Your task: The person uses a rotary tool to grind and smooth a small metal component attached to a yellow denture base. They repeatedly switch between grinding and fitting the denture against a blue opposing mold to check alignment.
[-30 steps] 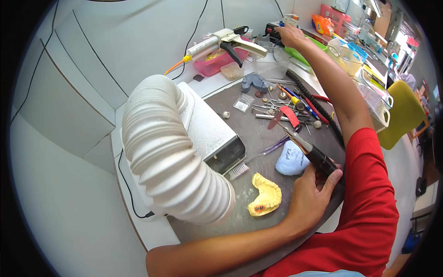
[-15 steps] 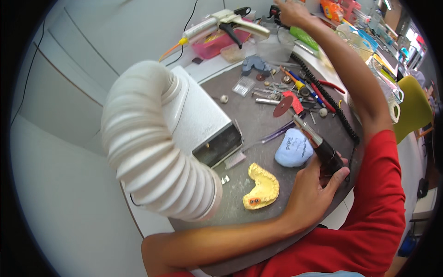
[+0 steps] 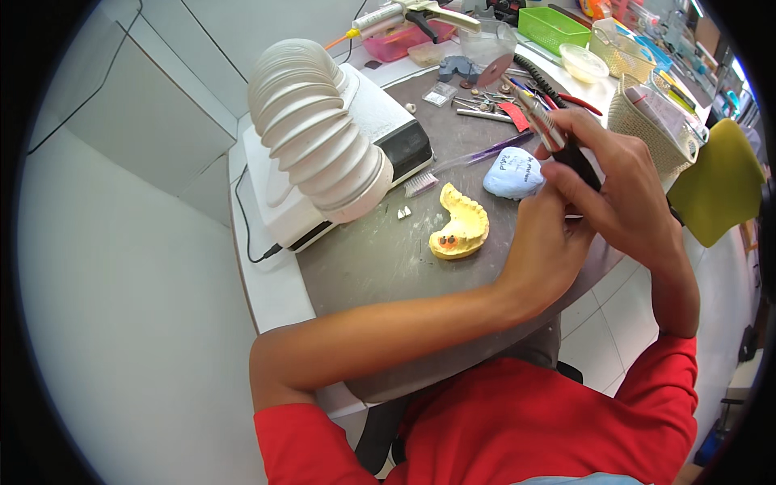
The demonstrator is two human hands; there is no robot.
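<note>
My left hand [image 3: 550,246] is closed round the lower part of a rotary handpiece [image 3: 575,162] with a black body and metal front. Across it from the right, my right hand [image 3: 626,178] curls its thumb and fingers about the same body. A thin reddish-brown cutting disc [image 3: 495,71] sits at the handpiece's tip, pointing away over the bench. Just left of the hands lies a light blue lump [image 3: 514,172] with handwriting. A yellow dental cast [image 3: 467,220] with two dark spots in an orange patch rests nearer me. Beside it are small white tooth-like pieces [image 3: 404,212].
A white extraction unit with a ribbed hose [image 3: 311,121] stands at the left. A brush [image 3: 422,184], small burs, metal tools and red pliers [image 3: 580,103] lie farther back. Behind are a glue-type gun [image 3: 420,16], a green basket [image 3: 554,31] and a beige basket [image 3: 647,125].
My right hand has come back from the far shelf onto the handpiece that my left hand holds. The camera view has shifted, so the bench appears higher in the picture.
</note>
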